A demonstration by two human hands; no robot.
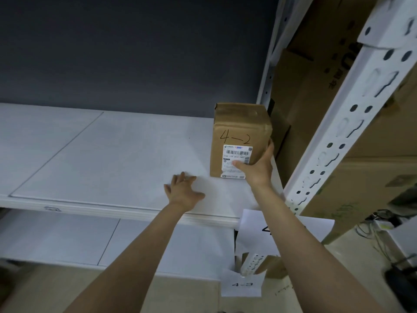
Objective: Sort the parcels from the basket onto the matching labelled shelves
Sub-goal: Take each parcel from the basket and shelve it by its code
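Observation:
A brown cardboard parcel (240,132) marked "4-2" by hand, with a white barcode label, stands upright at the right end of a white shelf (112,154). My right hand (257,168) grips its lower right corner, thumb across the label and fingers up the right side. My left hand (184,190) rests flat on the shelf with fingers spread, just left of the parcel and apart from it. A paper shelf label (266,229) hangs from the shelf's front edge, its number partly hidden by my right arm.
A lower white shelf (67,240) carries a paper label "4-3" (242,284). A white perforated upright (352,123) stands right of the parcel, with large cardboard boxes (316,75) behind it. A dark wall backs the shelf. Cables lie on the floor at lower right.

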